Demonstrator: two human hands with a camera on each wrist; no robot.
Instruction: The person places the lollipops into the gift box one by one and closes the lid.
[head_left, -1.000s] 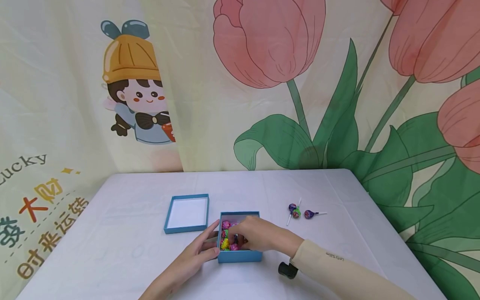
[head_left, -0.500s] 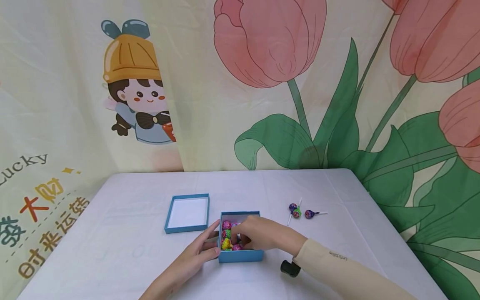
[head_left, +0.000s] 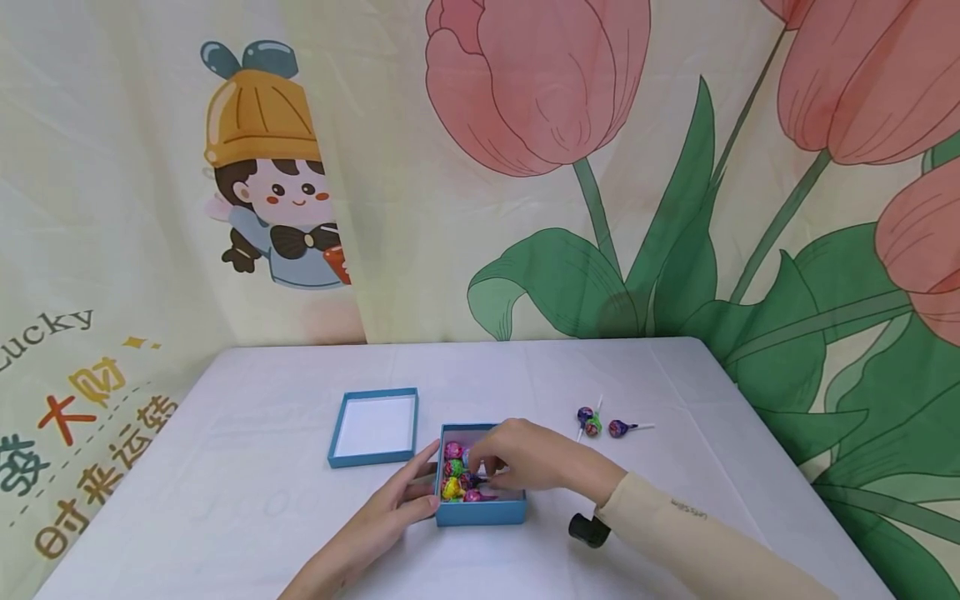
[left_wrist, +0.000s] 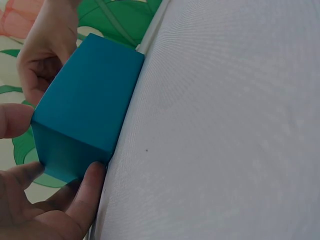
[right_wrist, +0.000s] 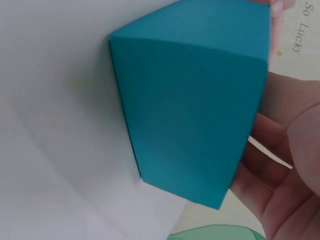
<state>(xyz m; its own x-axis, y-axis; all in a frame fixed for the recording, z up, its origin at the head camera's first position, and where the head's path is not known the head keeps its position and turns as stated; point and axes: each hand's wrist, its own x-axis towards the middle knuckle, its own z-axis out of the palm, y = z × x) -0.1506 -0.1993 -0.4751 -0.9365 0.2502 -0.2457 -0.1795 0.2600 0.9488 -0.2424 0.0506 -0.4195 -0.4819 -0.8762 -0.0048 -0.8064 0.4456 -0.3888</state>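
Observation:
A blue box (head_left: 480, 513) holding several wrapped lollipops sits near the table's front. My left hand (head_left: 392, 510) lies along its left side. In the left wrist view, the fingers (left_wrist: 90, 197) and thumb touch the box wall. My right hand (head_left: 528, 454) reaches over the right rim with bent fingers. A dark lollipop (head_left: 469, 481) lies by its thumb, near a yellow one (head_left: 452, 489) and a pink one (head_left: 453, 451). Whether the right fingertips pinch a stick cannot be made out. In the right wrist view, the box wall (right_wrist: 190, 110) hides the inside.
Left of and behind the box lies its blue-edged lid (head_left: 375, 458), white inside facing up. Several lollipops (head_left: 592, 427) lie on the white tablecloth (head_left: 525, 375) at the back right, one (head_left: 618, 428) slightly apart. A printed curtain hangs behind the table.
My right hand has risen a little and shifted right inside the box, so more of the lollipops beneath it show. The left hand, lid and loose lollipops stay where they were.

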